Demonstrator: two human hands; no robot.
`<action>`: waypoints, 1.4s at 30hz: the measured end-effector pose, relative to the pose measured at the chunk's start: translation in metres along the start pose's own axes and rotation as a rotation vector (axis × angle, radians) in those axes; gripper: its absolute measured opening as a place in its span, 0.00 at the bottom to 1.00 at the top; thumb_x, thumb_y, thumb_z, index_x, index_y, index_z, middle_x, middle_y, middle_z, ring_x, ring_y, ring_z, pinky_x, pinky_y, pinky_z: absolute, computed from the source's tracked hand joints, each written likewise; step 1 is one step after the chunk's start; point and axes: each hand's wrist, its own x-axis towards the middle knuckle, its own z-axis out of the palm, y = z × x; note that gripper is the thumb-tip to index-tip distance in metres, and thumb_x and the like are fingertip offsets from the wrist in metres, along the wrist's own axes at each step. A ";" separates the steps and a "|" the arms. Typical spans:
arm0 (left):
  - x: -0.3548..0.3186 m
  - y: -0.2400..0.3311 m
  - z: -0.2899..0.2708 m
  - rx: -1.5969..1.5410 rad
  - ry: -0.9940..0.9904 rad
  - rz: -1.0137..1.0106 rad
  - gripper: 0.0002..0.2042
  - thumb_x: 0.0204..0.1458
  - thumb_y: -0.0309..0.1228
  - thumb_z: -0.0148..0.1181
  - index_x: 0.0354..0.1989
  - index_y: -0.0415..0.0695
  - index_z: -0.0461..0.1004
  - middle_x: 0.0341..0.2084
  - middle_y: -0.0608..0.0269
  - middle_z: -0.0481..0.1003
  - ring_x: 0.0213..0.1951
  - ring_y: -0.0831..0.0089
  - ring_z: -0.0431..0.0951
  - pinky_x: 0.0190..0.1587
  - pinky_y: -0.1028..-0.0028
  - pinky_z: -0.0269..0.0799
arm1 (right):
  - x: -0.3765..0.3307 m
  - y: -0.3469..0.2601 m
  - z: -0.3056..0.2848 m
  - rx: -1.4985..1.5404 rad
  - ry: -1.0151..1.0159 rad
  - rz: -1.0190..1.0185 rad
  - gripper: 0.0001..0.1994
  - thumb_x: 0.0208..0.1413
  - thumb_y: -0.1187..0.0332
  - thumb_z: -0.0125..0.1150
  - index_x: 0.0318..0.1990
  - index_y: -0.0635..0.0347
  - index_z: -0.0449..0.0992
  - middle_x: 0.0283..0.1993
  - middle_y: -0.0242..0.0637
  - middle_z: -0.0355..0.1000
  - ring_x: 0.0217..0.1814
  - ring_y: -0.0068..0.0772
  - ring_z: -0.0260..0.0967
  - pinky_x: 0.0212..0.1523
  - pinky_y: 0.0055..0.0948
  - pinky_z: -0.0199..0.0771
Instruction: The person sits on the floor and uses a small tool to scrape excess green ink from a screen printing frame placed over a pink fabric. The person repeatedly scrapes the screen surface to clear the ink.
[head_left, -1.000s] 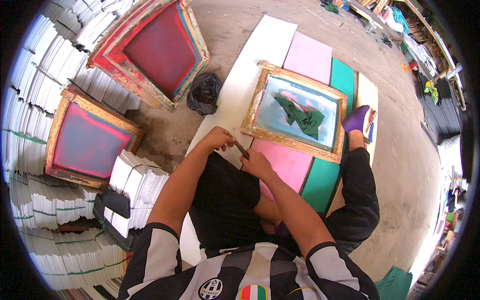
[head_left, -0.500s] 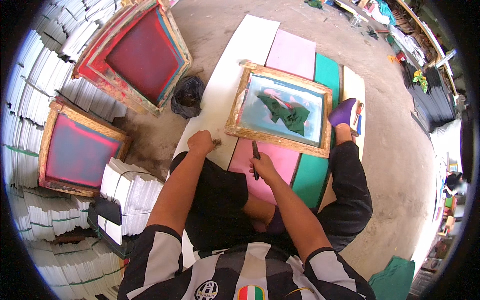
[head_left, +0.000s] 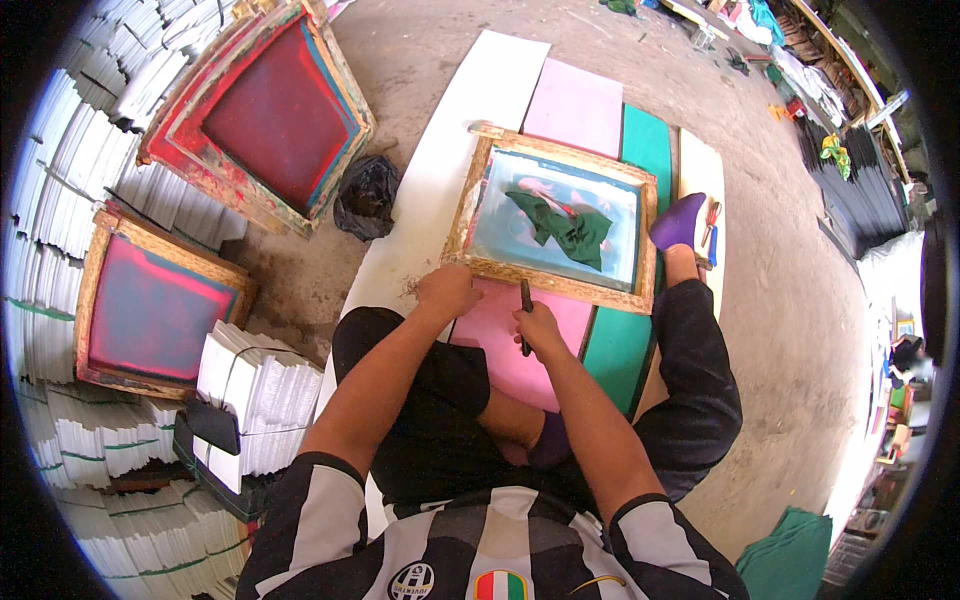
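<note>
My right hand (head_left: 538, 330): fingers clamped around a slim dark tool (head_left: 525, 318), its far end pointing toward the frame's near rail; I couldn't tell whether they touched.
My left hand (head_left: 447, 292): bent over the near left corner of the wooden frame (head_left: 560, 284); my fingertips were hidden, so I couldn't tell whether they were together, apart or gripping the wood.
Frame: lay flat in front of me across the white board (head_left: 480, 110), the pink board (head_left: 575, 105) and the green board (head_left: 620, 345).
On its mesh: a crumpled dark green cloth (head_left: 575, 232).
My purple-covered foot (head_left: 678, 222): just beside the frame's right side, near a red-handled tool (head_left: 711, 222).
Off to my left: a black bag (head_left: 365, 200), and a tied stack of white sheets (head_left: 265, 390) near a pink-edged screen (head_left: 160, 295).
</note>
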 end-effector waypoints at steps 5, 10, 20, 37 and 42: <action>0.001 -0.005 0.018 -0.057 0.020 -0.005 0.18 0.47 0.48 0.64 0.37 0.47 0.83 0.34 0.52 0.81 0.38 0.51 0.82 0.41 0.55 0.78 | 0.001 -0.012 0.010 -0.126 0.058 0.022 0.13 0.55 0.63 0.54 0.37 0.68 0.68 0.20 0.42 0.69 0.17 0.38 0.70 0.18 0.41 0.69; -0.001 -0.004 0.020 -0.066 -0.007 -0.021 0.16 0.49 0.44 0.64 0.35 0.44 0.83 0.35 0.50 0.81 0.39 0.52 0.82 0.43 0.56 0.77 | 0.001 -0.021 0.017 -0.120 0.084 0.067 0.12 0.55 0.65 0.52 0.38 0.67 0.68 0.23 0.44 0.70 0.17 0.38 0.69 0.16 0.39 0.68; 0.009 0.005 0.029 -0.066 -0.046 0.020 0.16 0.50 0.43 0.64 0.39 0.43 0.81 0.38 0.50 0.81 0.43 0.53 0.82 0.45 0.57 0.77 | 0.039 0.033 0.026 -0.361 0.319 -0.173 0.03 0.54 0.73 0.49 0.33 0.61 0.68 0.19 0.41 0.68 0.13 0.35 0.67 0.12 0.35 0.65; 0.028 -0.008 0.040 -0.214 -0.015 0.077 0.13 0.48 0.41 0.65 0.35 0.45 0.83 0.34 0.52 0.81 0.38 0.54 0.82 0.43 0.59 0.77 | 0.018 0.013 -0.010 0.477 -0.296 0.064 0.10 0.48 0.80 0.56 0.37 0.59 0.66 0.23 0.38 0.67 0.18 0.31 0.67 0.17 0.30 0.69; 0.031 -0.005 0.041 -0.277 0.075 0.300 0.13 0.48 0.40 0.65 0.39 0.47 0.81 0.32 0.56 0.81 0.37 0.55 0.81 0.41 0.59 0.76 | 0.013 0.025 -0.013 0.418 -0.306 -0.009 0.10 0.47 0.80 0.57 0.36 0.59 0.66 0.22 0.37 0.67 0.17 0.31 0.67 0.17 0.30 0.69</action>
